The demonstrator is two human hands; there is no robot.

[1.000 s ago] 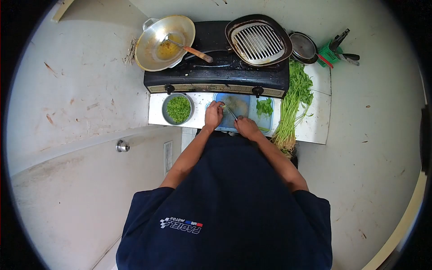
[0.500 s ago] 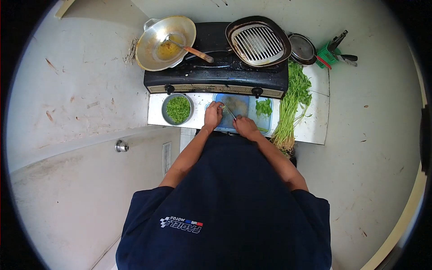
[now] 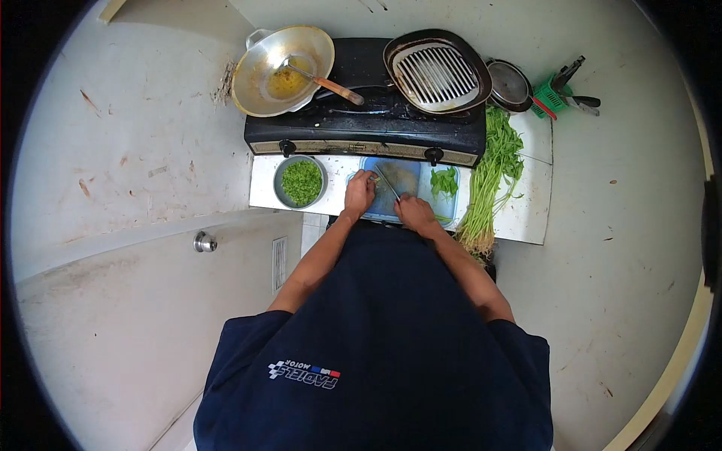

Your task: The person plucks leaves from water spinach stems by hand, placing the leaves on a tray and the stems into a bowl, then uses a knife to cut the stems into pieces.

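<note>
My right hand [image 3: 415,213] is closed around the handle of a knife [image 3: 388,183], its blade slanting up and left over a blue cutting board [image 3: 449,208]. On the board's left side, my left hand [image 3: 359,193] has its fingers curled down beside the blade. A little pale green stem shows at its fingertips, mostly hidden by them. A small pile of green leaves [image 3: 444,181] lies on the right part of the board. Left of my left hand stands a round grey bowl [image 3: 324,180] filled with finely chopped greens [image 3: 301,183].
Behind the board is a black stove [image 3: 353,129] bearing a wok [image 3: 252,83] with a wooden-handled ladle [image 3: 338,89] and a grill pan [image 3: 391,64]. A long bunch of leafy greens with roots [image 3: 485,188] lies at right. Beyond are a lidded pan [image 3: 510,85] and a green utensil basket [image 3: 547,95].
The whole view has shifted slightly to the right. The knife tip sits a little farther from me, and both hands keep nearly the same places on the board.
</note>
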